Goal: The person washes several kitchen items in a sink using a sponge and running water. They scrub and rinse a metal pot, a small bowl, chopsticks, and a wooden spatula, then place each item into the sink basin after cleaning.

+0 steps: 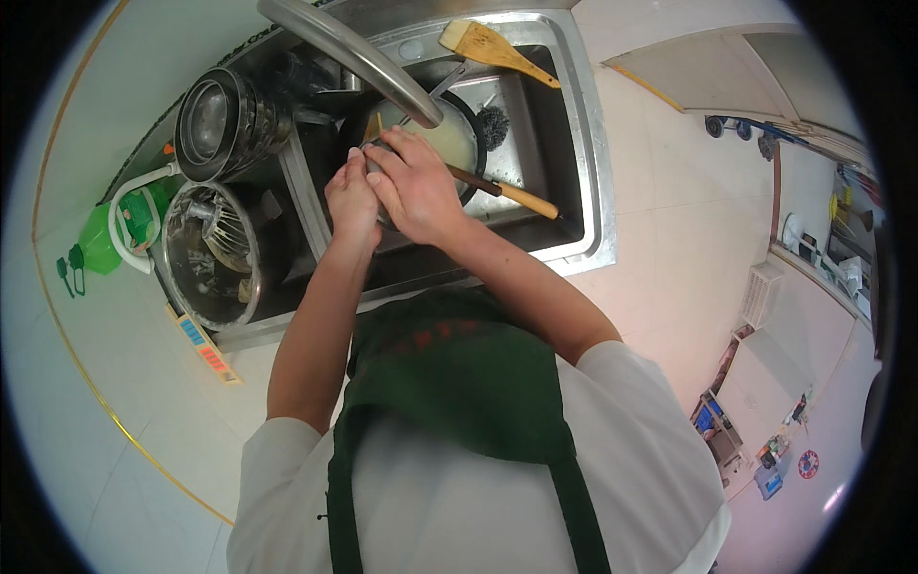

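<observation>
My left hand (353, 197) and my right hand (419, 183) are together over the right basin of a stainless-steel sink, beneath the tap (366, 61). A small grey object (373, 166) is gripped between them, mostly hidden by my fingers, so its kind is unclear. Below my hands sits a dark round pan or bowl (482, 136) with cloudy, pale liquid (459, 133) in it. A tool with a yellow wooden handle (528, 199) sticks out from under my right hand. Just right of the pan lies a steel-wool scourer (493, 127).
A wooden pastry brush (495, 50) spans the basin's back corner. At left, stacked metal bowls (215, 122) stand behind a large metal pot (254, 287) holding a whisk (228, 233). A green jug (104, 240) is beside them. The sink's steel rim (599, 179) bounds the right side.
</observation>
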Demonstrator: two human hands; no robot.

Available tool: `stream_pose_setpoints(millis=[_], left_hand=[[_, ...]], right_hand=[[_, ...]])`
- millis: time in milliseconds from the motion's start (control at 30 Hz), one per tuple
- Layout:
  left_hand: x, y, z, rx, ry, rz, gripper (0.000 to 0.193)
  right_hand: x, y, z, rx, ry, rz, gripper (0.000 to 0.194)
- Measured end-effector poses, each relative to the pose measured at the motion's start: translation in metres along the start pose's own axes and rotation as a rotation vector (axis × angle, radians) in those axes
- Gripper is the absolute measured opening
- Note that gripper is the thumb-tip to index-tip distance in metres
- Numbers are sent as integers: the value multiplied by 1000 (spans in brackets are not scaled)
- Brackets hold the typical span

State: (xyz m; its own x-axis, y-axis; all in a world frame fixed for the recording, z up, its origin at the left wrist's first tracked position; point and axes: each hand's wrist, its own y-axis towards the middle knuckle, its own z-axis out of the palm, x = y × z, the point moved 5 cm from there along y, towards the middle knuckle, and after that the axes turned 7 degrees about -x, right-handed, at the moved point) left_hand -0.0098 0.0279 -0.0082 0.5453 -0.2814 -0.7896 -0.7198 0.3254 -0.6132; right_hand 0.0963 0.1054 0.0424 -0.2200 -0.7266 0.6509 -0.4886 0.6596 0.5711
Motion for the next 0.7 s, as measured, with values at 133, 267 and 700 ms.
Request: stream_pose_setpoints(millis=[133,267,700], left_hand=[[8,0,-7,48,80,54,31],[28,-2,-25,18,-34,-27,35],[44,17,-63,19,453,185,43]], right_hand=[[-59,-24,28,233,296,776,48],[-72,-74,52,202,295,1207,58],[-43,-68,39,333,383,478,42]])
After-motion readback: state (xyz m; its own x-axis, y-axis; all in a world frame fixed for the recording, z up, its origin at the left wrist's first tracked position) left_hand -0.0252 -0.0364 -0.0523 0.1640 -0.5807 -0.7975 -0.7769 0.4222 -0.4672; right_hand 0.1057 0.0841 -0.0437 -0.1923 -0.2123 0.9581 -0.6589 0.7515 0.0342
